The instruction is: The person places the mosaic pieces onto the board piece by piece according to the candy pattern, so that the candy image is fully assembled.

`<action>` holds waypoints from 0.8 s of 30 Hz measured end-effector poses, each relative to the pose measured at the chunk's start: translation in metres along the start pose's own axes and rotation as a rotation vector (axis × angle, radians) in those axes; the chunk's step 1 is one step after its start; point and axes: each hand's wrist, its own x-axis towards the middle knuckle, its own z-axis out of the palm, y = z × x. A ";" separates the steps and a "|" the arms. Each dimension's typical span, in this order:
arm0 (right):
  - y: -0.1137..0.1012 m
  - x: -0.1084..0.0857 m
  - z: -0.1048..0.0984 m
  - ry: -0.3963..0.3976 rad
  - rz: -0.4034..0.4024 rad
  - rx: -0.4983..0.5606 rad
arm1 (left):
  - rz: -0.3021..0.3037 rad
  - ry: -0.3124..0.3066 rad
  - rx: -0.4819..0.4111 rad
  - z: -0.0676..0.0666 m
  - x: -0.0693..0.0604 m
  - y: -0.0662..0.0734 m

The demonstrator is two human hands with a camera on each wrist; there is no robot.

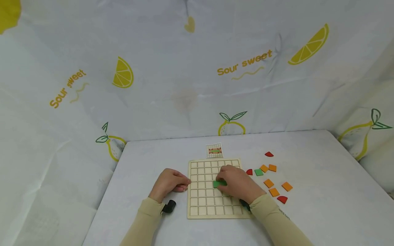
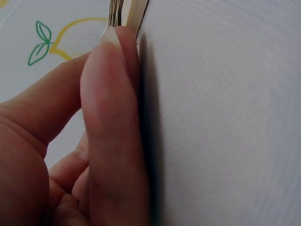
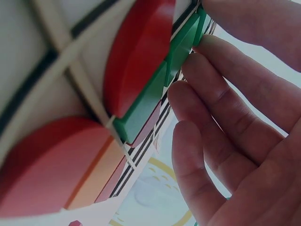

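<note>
Grid board (image 1: 201, 201) is being steadied, prob., at its L edge by the L hand (image 1: 170, 181), thumb & fingers bent; whether the edge is being pinched or just touched, can't tell. Over the board, a green tile (image 3: 201, 29) is being pinched btwn thumb & index of the R hand (image 1: 237, 181), other fingers loosely bent, in line w/ green pcs (image 3: 146, 106). Whether it's fully seated, can't tell.

Pattern card (image 1: 214, 150) is being displayed just beyond board's far edge, prob. for quick ref. Orange tiles (image 1: 287, 186) & red pcs (image 1: 269, 154) are being stored R of board, prob. for short reach; R-side room is thus being limited. More worktop (image 1: 129, 181) is being left L of board.
</note>
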 end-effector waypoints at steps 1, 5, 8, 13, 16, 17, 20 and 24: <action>0.000 0.000 0.000 0.002 -0.005 -0.001 | 0.000 0.002 0.001 0.000 0.000 0.000; 0.002 -0.001 -0.002 0.004 -0.018 0.003 | -0.005 0.008 0.007 0.001 0.000 0.000; 0.005 -0.003 -0.006 0.004 0.007 0.019 | -0.009 0.013 0.012 0.001 0.000 0.001; 0.018 -0.010 -0.017 0.007 0.069 0.047 | -0.016 0.007 0.015 0.000 -0.002 0.002; 0.029 -0.016 -0.026 0.002 0.106 0.058 | -0.017 0.002 0.010 0.001 -0.002 0.001; 0.033 -0.018 -0.029 0.000 0.121 0.064 | -0.015 0.001 0.008 0.001 -0.001 0.001; 0.044 -0.025 -0.038 -0.004 0.169 0.072 | -0.009 0.000 0.004 0.001 -0.001 0.000; 0.059 -0.036 -0.048 -0.003 0.212 0.072 | -0.002 0.001 0.006 0.001 -0.001 -0.001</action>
